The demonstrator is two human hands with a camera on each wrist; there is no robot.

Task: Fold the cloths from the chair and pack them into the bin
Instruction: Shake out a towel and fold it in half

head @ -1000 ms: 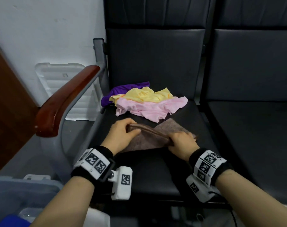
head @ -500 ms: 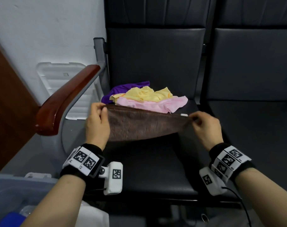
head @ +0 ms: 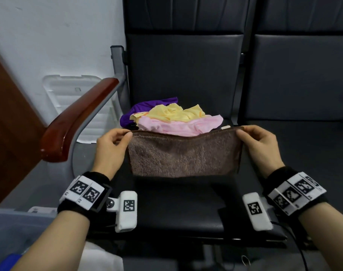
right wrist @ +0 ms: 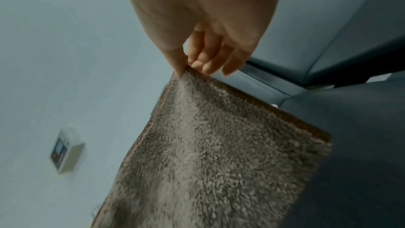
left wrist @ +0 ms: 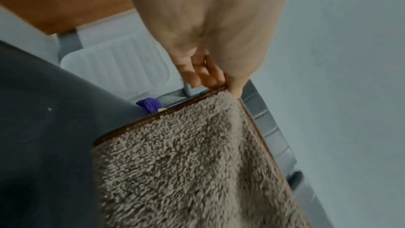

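A brown terry cloth point(head: 184, 153) hangs stretched between my two hands above the black chair seat point(head: 176, 204). My left hand point(head: 115, 141) pinches its upper left corner point(left wrist: 228, 91) between thumb and fingers. My right hand point(head: 256, 141) pinches the upper right corner point(right wrist: 186, 70) the same way. Behind the cloth, a pile lies at the back of the seat: a pink cloth point(head: 178, 126), a yellow cloth point(head: 176, 112) on top and a purple cloth point(head: 147, 110) at the left. A translucent bin point(head: 14, 227) stands at the lower left.
The chair's wooden armrest point(head: 76, 122) runs along the left, close to my left hand. A white plastic lid point(head: 72, 94) leans on the wall behind it. A second black seat point(head: 303, 145) adjoins on the right. A brown door point(head: 8, 124) is at far left.
The brown cloth lay bunched on the seat under my hands; both hands have since lifted it and moved apart, so it now hangs spread out and higher.
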